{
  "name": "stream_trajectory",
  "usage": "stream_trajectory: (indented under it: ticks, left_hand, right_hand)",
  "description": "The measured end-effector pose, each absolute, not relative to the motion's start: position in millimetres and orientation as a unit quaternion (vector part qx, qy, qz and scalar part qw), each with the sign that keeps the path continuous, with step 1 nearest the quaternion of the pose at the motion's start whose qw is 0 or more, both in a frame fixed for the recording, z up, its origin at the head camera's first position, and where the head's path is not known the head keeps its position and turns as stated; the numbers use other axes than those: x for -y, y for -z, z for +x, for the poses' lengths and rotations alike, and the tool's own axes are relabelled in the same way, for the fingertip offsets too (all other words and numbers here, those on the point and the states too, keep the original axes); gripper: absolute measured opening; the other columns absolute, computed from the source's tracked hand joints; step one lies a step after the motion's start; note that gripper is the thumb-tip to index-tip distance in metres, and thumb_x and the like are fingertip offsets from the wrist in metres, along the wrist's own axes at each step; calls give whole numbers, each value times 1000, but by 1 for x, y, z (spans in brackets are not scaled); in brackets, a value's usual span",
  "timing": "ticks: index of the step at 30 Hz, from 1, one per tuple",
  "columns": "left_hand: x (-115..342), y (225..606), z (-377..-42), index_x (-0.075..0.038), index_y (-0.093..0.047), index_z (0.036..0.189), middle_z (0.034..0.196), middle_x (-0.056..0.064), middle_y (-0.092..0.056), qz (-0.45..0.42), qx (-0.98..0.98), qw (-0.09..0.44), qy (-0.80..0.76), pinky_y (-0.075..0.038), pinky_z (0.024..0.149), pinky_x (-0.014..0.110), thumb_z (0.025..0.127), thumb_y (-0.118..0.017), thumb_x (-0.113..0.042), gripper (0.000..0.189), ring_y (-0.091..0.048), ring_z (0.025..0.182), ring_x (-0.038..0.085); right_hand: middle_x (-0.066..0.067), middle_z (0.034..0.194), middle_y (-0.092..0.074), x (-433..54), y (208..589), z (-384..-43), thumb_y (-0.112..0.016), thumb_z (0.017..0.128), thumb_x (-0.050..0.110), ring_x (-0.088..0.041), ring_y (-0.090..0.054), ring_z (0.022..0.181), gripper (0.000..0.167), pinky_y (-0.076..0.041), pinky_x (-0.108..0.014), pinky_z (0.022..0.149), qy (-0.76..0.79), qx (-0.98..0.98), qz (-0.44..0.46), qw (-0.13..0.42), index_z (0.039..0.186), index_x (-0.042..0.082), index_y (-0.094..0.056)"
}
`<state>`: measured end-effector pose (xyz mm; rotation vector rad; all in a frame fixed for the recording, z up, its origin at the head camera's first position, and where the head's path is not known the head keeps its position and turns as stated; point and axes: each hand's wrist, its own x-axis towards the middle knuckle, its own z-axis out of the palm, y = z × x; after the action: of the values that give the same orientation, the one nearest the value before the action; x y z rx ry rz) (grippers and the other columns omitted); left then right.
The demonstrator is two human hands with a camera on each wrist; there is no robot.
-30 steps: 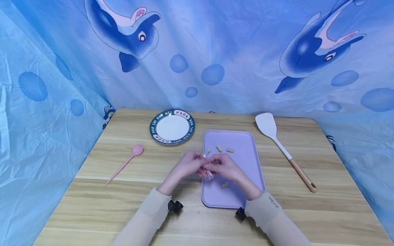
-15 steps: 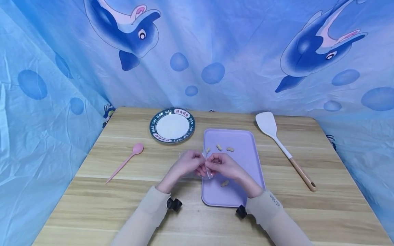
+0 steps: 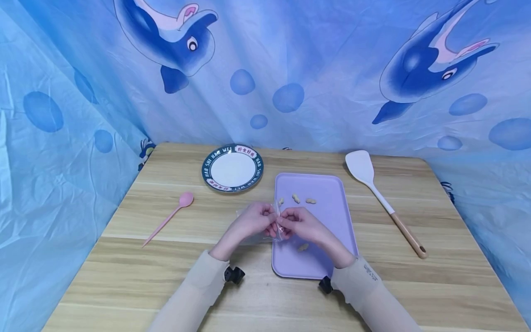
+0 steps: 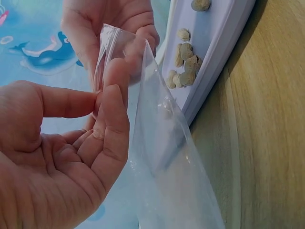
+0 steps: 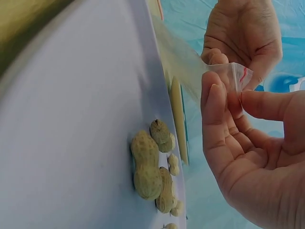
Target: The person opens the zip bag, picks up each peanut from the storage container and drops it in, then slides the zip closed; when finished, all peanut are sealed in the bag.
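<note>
A clear plastic zip-lock bag point(image 4: 164, 138) hangs between both hands over the tray's left edge. Its zip edge is pinched by my left hand point(image 3: 254, 219), thumb against fingertips. Close beside it, my right hand point(image 3: 302, 223) pinches the same edge; a red mark shows at the bag's corner in the right wrist view. Below lies a lilac tray point(image 3: 309, 184) with several unshelled peanuts point(image 5: 146, 164), some partly hidden by the hands in the head view. No contents can be made out inside the bag.
A white plate point(image 3: 233, 169) with a dark patterned rim stands behind at the left. Further left lies a pink spoon point(image 3: 174, 213). To the right of the tray is a white spatula point(image 3: 375, 191) with a wooden handle. A blue curtain point(image 3: 265, 60) backs the wooden table point(image 3: 257, 299).
Both hands stay at nearly the same place, with small finger shifts along the bag's edge. More of the bag's top shows between the fingers now. Tray and peanuts have not moved.
</note>
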<state>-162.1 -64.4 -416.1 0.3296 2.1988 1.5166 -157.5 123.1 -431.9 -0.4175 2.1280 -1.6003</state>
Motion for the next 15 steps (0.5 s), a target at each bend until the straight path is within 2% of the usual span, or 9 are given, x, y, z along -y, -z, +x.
stream_trajectory:
  ticks: [7, 15]
  left_hand:
    - [65, 415, -162, 3, -63, 91, 72, 9, -67, 132, -789, 232, -553, -60, 63, 34, 98, -55, -4, 13, -66, 61, 17]
    - [63, 414, -162, 2, -63, 91, 74, 8, -67, 118, -782, 228, -568, -58, 63, 31, 97, -56, -6, 12, -65, 63, 17]
  right_hand:
    - [-5, 71, -66, -123, 430, -155, -58, 100, 10, -16, -63, 62, 20, -55, -28, 60, 575, -774, -158, 213, 90, -5, -64]
    - [-6, 71, -67, -124, 429, -156, -59, 98, 9, -15, -63, 60, 19, -56, -30, 59, 585, -775, -152, 184, 91, -7, -66]
